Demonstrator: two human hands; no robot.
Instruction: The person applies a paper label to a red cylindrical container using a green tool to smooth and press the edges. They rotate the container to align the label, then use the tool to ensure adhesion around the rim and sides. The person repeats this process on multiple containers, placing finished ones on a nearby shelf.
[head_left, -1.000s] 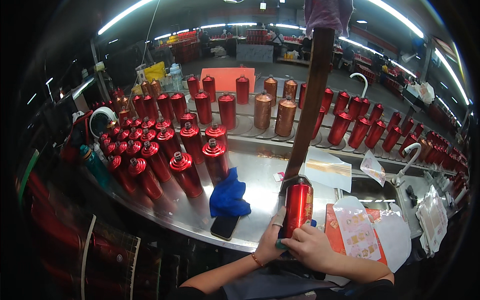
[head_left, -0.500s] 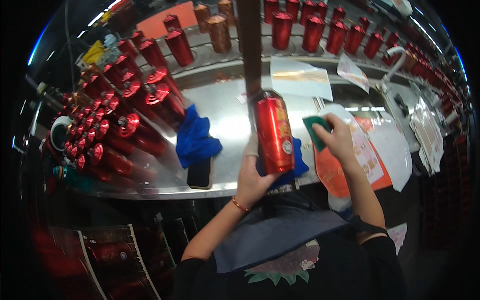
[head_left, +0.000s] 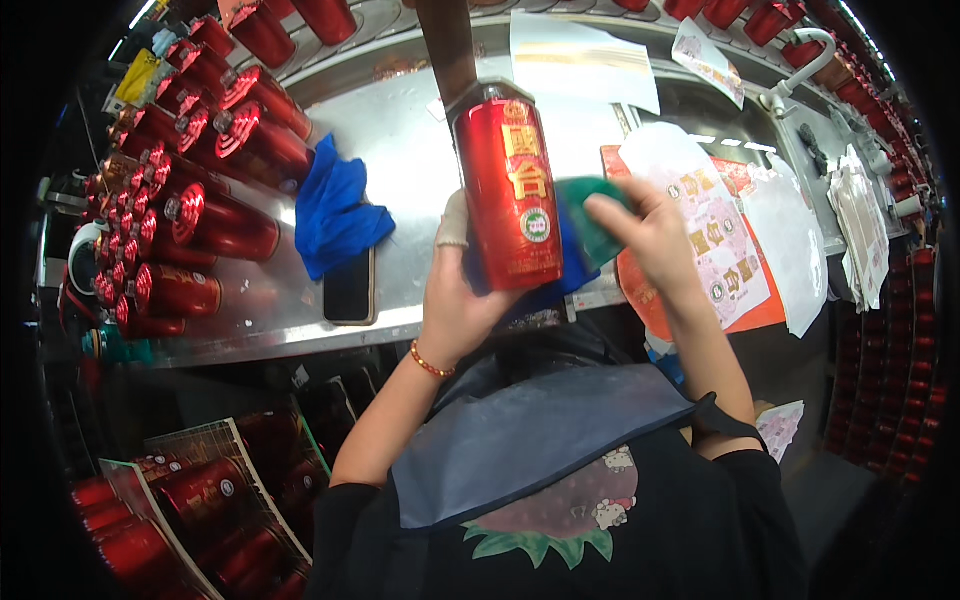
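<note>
Head view: from where I stand, the right hand (head_left: 655, 240) has its thumb and fingers pinched on a green pad (head_left: 597, 240), just right of the frame's centre; whether the pad touches metal I can't tell. The left hand (head_left: 465, 300) is curled round the lower left of the bottle (head_left: 508, 225), one beige-wrapped digit pressed along its side, the other fingers out of sight behind it.

The bottle sits at upper centre, tilted, its neck toward the top of the frame. It looks stiff, and I'd guess it has some weight but not much. That glossy red coat is probably slick and easily scratched, so I'd take it round the body with a full palm, low down, keeping off the gold characters and the round badge. The narrow neck gives poor purchase.

Further out, a blue cloth (head_left: 338, 215) lies left of centre, partly over a phone (head_left: 348, 290), on the steel counter (head_left: 410, 160). A wooden post (head_left: 446, 45) rises at top centre. Label sheets (head_left: 728, 275) spread at right, below a white tap (head_left: 815, 38) at upper right, and more red bottles (head_left: 235, 228) crowd the upper left.
</note>
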